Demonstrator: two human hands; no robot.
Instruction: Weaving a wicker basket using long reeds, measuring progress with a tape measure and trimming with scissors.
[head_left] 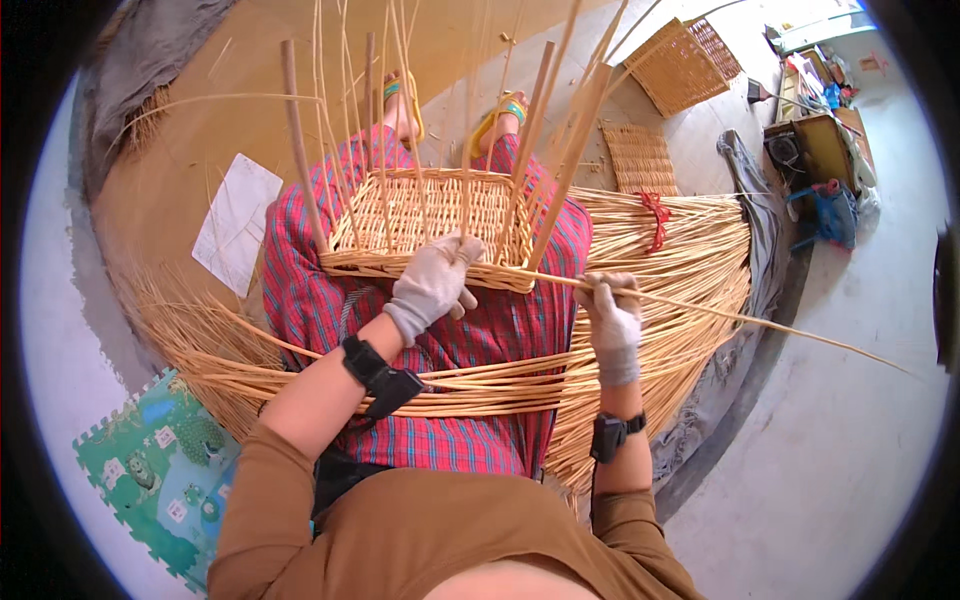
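Basket point(405, 211) – rect., lt. tan, woven, w/ stakes point(569, 163)

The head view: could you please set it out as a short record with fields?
Left hand: gloved, at the near rim of the wicker basket
Right hand: gloved, holding a long wicker strand
Basket position: on red plaid cloth over the lap
Rising from basket: thick and thin sticks
Right of lap: large strand bundle with a red tie
Lower left: green patterned mat
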